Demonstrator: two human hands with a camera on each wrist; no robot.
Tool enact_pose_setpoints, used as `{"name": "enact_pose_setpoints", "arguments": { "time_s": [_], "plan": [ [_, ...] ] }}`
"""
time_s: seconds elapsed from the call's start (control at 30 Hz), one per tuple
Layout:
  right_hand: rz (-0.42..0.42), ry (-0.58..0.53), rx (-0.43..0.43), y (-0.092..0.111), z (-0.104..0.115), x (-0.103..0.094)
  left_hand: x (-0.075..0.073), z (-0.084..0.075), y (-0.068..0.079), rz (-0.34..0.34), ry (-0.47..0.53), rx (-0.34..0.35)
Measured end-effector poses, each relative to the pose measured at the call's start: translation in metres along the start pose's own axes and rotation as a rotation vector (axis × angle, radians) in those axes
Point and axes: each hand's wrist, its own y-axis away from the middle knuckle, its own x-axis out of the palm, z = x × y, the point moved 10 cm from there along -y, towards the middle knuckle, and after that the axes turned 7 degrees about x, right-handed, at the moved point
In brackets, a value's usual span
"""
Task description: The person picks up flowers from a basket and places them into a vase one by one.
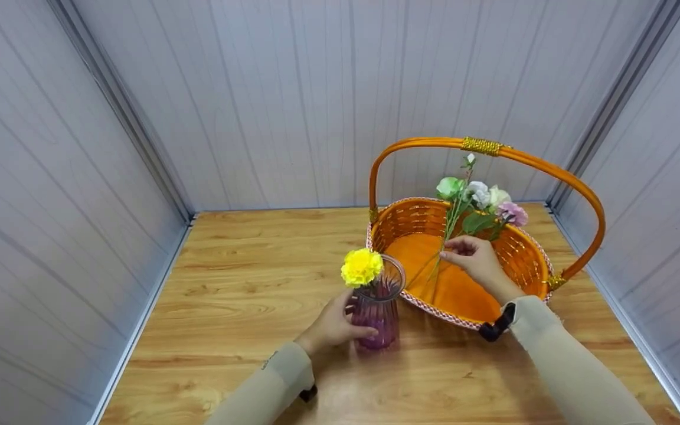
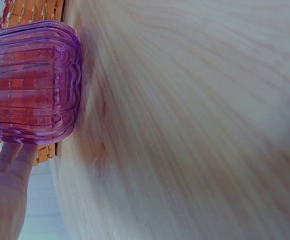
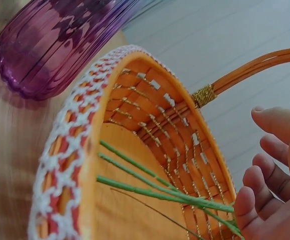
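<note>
A purple ribbed glass vase (image 1: 377, 321) stands upright on the table with one yellow carnation (image 1: 362, 267) in it, its bloom leaning over the rim. My left hand (image 1: 335, 323) holds the vase from the left side, thumb across the front. In the left wrist view, fingers (image 2: 17, 162) lie against the vase wall. Over the orange woven basket (image 1: 414, 215), my right hand (image 1: 474, 258) is beside the green stems (image 3: 185, 197), thumb apart from its loosely bent fingers. Artificial flowers (image 1: 481, 198) in white, green and pink lean on the basket's far right rim.
A tall arched handle (image 1: 576, 183) with gold wrapping spans the basket. The basket's red-and-white trimmed edge (image 3: 59, 165) comes close to the vase's right side. Pale panelled walls (image 1: 316, 106) enclose the wooden table (image 1: 239, 283) at the back and both sides.
</note>
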Motion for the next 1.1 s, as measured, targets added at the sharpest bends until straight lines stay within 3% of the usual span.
{"name": "enact_pose_setpoints", "arguments": {
  "time_s": [0.3,0.7,1.1],
  "plan": [
    [0.027,0.018,0.065,-0.007,-0.014,0.001,0.001,0.001,-0.003,0.001,0.005,0.015],
    [0.067,0.111,0.123,-0.025,-0.012,-0.004,-0.002,0.000,-0.001,-0.010,-0.014,0.004],
    [0.055,0.078,0.166,-0.047,-0.021,-0.010,-0.001,-0.001,-0.001,-0.006,-0.024,0.005]
  ]
}}
